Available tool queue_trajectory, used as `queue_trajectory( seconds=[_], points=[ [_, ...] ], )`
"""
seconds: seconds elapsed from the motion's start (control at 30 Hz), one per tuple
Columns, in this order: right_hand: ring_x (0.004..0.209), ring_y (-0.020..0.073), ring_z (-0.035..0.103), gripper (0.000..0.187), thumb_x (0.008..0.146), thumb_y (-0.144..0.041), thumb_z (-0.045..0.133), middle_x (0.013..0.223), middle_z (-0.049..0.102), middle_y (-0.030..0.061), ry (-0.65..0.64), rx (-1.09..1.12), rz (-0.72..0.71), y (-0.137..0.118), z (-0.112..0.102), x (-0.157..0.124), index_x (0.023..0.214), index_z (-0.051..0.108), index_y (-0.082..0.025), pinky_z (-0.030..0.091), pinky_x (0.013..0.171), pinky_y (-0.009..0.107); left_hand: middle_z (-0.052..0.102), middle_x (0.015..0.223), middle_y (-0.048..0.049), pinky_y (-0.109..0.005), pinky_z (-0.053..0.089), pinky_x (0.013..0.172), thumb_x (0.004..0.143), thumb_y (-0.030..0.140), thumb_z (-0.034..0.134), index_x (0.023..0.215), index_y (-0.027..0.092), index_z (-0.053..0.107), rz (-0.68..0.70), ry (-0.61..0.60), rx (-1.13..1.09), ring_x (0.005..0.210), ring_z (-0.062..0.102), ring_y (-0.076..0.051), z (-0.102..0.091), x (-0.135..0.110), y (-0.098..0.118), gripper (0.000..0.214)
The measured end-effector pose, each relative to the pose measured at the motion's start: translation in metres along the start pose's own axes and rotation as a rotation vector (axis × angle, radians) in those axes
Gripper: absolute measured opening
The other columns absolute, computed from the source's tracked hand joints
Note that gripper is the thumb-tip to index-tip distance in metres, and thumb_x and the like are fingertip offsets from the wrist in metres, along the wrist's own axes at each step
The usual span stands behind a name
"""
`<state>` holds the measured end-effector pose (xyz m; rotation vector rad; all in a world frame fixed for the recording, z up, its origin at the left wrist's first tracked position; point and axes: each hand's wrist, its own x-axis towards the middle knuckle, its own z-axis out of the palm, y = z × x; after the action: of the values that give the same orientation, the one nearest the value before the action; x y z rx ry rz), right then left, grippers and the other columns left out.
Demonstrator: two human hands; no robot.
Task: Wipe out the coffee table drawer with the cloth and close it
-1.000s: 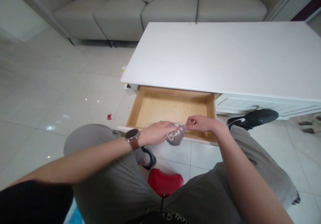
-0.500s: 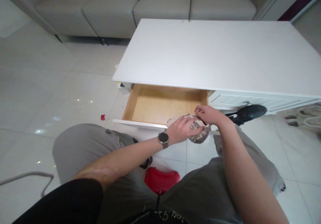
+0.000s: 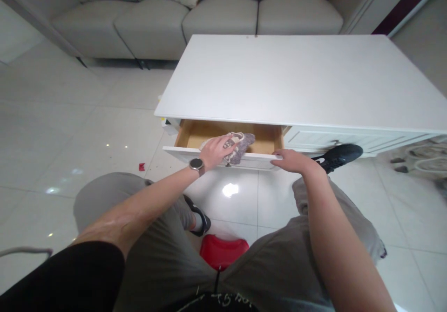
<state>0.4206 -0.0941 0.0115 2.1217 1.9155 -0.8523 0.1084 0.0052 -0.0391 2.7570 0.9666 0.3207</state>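
Note:
My left hand (image 3: 217, 152), with a watch on its wrist, is closed on a patterned grey-and-cream cloth (image 3: 240, 149). The cloth is bunched over the top edge of the drawer front (image 3: 256, 161), and part of it hangs down the outer face. At the right end of that front, my right hand (image 3: 290, 160) grips the top edge, fingers over it and thumb outside. The drawer (image 3: 266, 132) is pulled partly out of the white table (image 3: 296, 79); its wooden inside shows behind the cloth.
A second drawer front (image 3: 314, 139) is closed on the right, near a black shoe (image 3: 340, 157). A red seat (image 3: 223, 251) is between my legs. A small red scrap (image 3: 141, 166) lies on the tiled floor. Behind the table stands a grey sofa (image 3: 220, 21).
My left hand has carried the cloth leftward onto the drawer's front edge. My right hand has left the cloth and taken hold of the drawer front. The drawer sits further in.

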Motion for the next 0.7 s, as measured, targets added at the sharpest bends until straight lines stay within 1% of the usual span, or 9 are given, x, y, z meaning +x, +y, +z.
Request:
queue_trajectory(
  seconds=[0.07,0.17,0.27,0.4,0.53,0.6,0.63,0.67,0.7],
  points=[
    [0.122,0.0298,0.064,0.05,0.095,-0.034,0.067,0.139,0.067,0.0139,0.044,-0.042,-0.018,-0.007,0.003,0.002,0.142,0.063,-0.017,0.048,0.1,0.034,0.047,0.163,-0.0104,-0.051,0.041,0.117,0.105,0.027,0.039,0.143,0.03,0.063,-0.096,-0.007,0.068,0.145,0.046,-0.032,-0.013,-0.014,-0.025,0.045],
    [0.117,0.0312,0.067,0.04,0.101,-0.039,0.062,0.131,0.071,0.0149,0.147,-0.125,0.049,-0.016,0.007,0.009,0.137,0.068,-0.022,0.051,0.095,0.037,0.047,0.162,-0.0109,-0.048,0.044,0.114,0.1,0.02,0.043,0.146,0.026,0.059,-0.263,-0.029,0.204,0.141,0.049,-0.032,-0.034,-0.031,-0.057,0.049],
    [0.114,0.0321,0.068,0.037,0.102,-0.044,0.061,0.127,0.072,0.0141,0.192,-0.154,0.095,-0.02,0.01,0.015,0.131,0.072,-0.025,0.051,0.09,0.039,0.052,0.155,-0.0136,-0.047,0.051,0.102,0.095,0.016,0.046,0.15,0.025,0.054,-0.397,-0.079,0.293,0.133,0.054,-0.034,-0.058,-0.043,-0.082,0.057],
    [0.112,0.0293,0.068,0.032,0.102,-0.044,0.06,0.125,0.073,0.0107,0.268,-0.138,0.099,-0.022,0.016,0.02,0.127,0.073,-0.028,0.049,0.088,0.035,0.054,0.151,-0.0133,-0.043,0.053,0.091,0.095,0.016,0.047,0.15,0.028,0.053,-0.505,-0.112,0.351,0.121,0.06,-0.034,-0.096,-0.057,-0.102,0.057],
    [0.106,0.0279,0.068,0.03,0.104,-0.045,0.056,0.117,0.075,0.0116,0.407,-0.171,0.097,-0.024,0.02,0.026,0.115,0.074,-0.024,0.046,0.088,0.035,0.054,0.15,-0.0117,-0.044,0.052,0.09,0.098,0.018,0.045,0.153,0.028,0.045,-0.621,-0.021,0.418,0.112,0.063,-0.033,-0.13,-0.071,-0.109,0.056],
    [0.104,0.0281,0.067,0.031,0.105,-0.046,0.055,0.112,0.076,0.0127,0.448,-0.195,0.098,-0.025,0.021,0.029,0.109,0.074,-0.022,0.044,0.087,0.035,0.059,0.142,-0.0139,-0.047,0.052,0.091,0.099,0.021,0.047,0.15,0.021,0.045,-0.755,0.022,0.423,0.109,0.064,-0.034,-0.137,-0.078,-0.114,0.051],
    [0.103,0.0282,0.067,0.031,0.105,-0.046,0.055,0.11,0.076,0.013,0.457,-0.201,0.103,-0.026,0.02,0.031,0.108,0.073,-0.022,0.043,0.087,0.035,0.062,0.135,-0.0152,-0.048,0.052,0.09,0.099,0.024,0.05,0.146,0.017,0.046,-0.839,0.031,0.393,0.107,0.064,-0.034,-0.137,-0.081,-0.117,0.048],
    [0.102,0.0283,0.067,0.032,0.104,-0.047,0.055,0.108,0.076,0.0131,0.46,-0.204,0.108,-0.026,0.02,0.033,0.108,0.073,-0.022,0.042,0.086,0.035,0.066,0.126,-0.0163,-0.049,0.052,0.089,0.099,0.027,0.052,0.142,0.012,0.047,-0.888,0.033,0.33,0.104,0.065,-0.034,-0.134,-0.084,-0.121,0.046],
    [0.101,0.0285,0.067,0.032,0.104,-0.048,0.055,0.107,0.076,0.0131,0.46,-0.205,0.113,-0.027,0.02,0.034,0.109,0.073,-0.022,0.042,0.084,0.035,0.068,0.118,-0.0163,-0.048,0.053,0.088,0.099,0.029,0.054,0.138,0.008,0.048,-0.897,0.032,0.243,0.102,0.065,-0.033,-0.129,-0.086,-0.125,0.044]
  ],
)
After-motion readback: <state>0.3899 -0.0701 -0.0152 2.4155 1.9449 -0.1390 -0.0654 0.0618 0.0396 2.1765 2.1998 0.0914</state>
